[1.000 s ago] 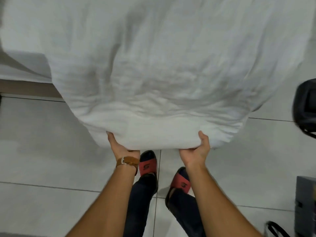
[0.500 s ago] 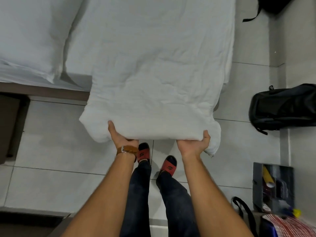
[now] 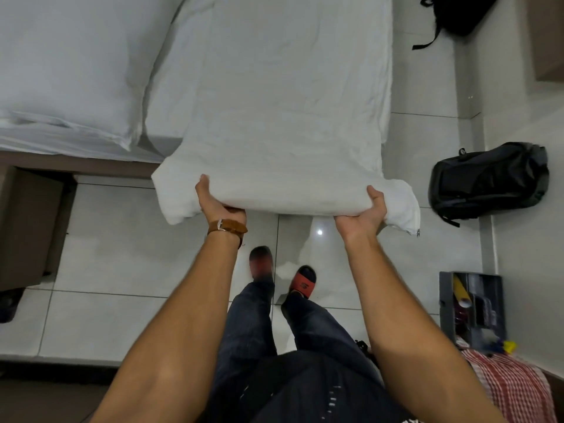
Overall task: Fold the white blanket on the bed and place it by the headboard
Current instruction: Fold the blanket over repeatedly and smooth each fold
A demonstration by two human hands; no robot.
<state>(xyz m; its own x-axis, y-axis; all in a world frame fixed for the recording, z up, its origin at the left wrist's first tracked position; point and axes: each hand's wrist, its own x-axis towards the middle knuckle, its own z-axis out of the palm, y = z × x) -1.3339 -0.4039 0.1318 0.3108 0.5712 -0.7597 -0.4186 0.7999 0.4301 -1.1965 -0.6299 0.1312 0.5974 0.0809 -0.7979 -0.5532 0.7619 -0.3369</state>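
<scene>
The white blanket (image 3: pixel 274 111) lies stretched out in front of me as a long folded strip, its far part resting on the bed (image 3: pixel 70 71) and its near folded edge held up over the floor. My left hand (image 3: pixel 218 203), with a brown watch strap on the wrist, grips the near edge from below on the left. My right hand (image 3: pixel 364 213) grips the same edge toward the right. A loose corner of the blanket hangs past my right hand. The headboard is not in view.
A black backpack (image 3: pixel 488 181) lies on the tiled floor at right, another black bag (image 3: pixel 457 13) at top right. A brown bedside unit (image 3: pixel 27 227) stands at left. An open box with small items (image 3: pixel 471 309) and a red checked cloth (image 3: pixel 515 389) sit at lower right.
The blanket, which filled the view a second ago, has been lowered and spread out away from me. Both hands keep their grip on the near edge. My left foot is moving.
</scene>
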